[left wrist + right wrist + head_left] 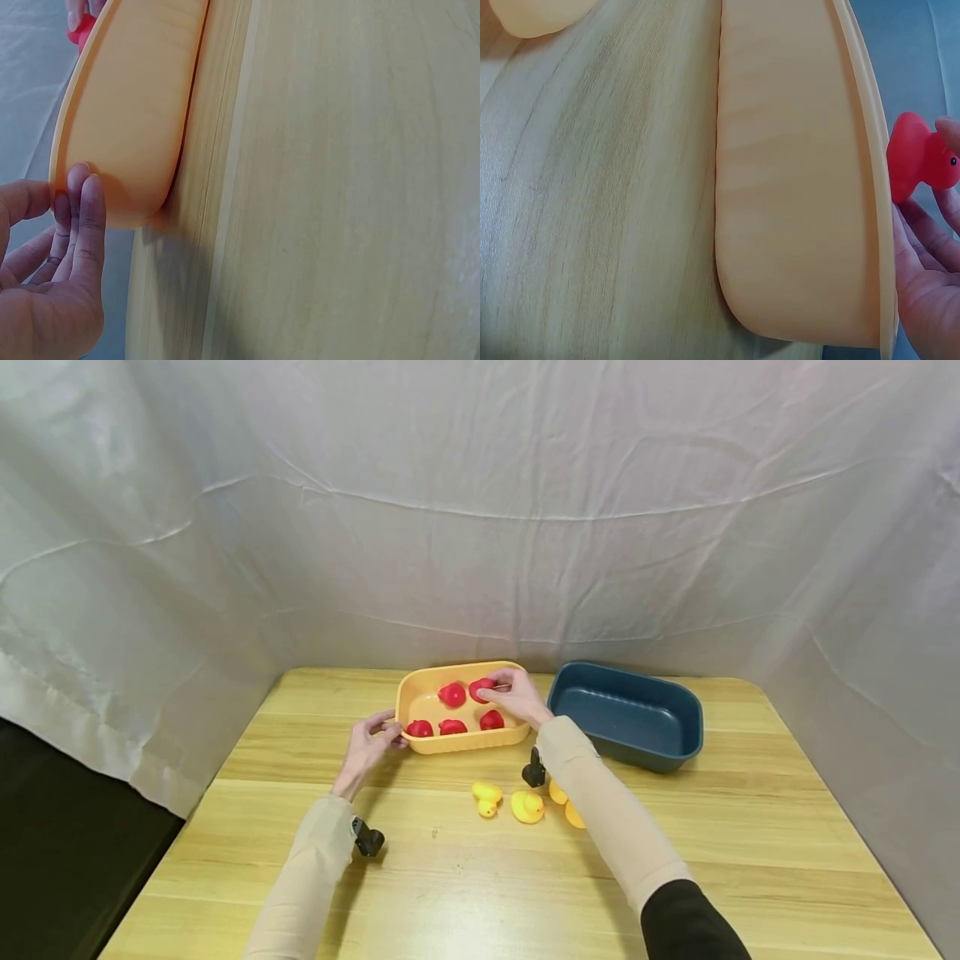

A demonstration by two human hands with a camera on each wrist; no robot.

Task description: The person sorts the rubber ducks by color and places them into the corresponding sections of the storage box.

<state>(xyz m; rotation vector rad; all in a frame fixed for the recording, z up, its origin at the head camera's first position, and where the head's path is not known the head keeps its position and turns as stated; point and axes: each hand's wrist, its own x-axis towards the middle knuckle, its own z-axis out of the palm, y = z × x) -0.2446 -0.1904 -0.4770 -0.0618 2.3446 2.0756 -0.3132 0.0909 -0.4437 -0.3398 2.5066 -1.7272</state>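
Note:
My right hand pinches a red rubber duck by its head between thumb and fingers, just over the rim in the right wrist view. Below it lies the light-orange bin, holding several other red rubber ducks, among them one near the back wall. At the bin's left end, my left hand pinches the rim, fingers along the outer wall and thumb at the inner side, as the left wrist view shows.
A dark blue bin stands right of the orange one. In front of the bins are several yellow rubber ducks, some partly hidden behind the right forearm. A pale curtain hangs behind the wooden table.

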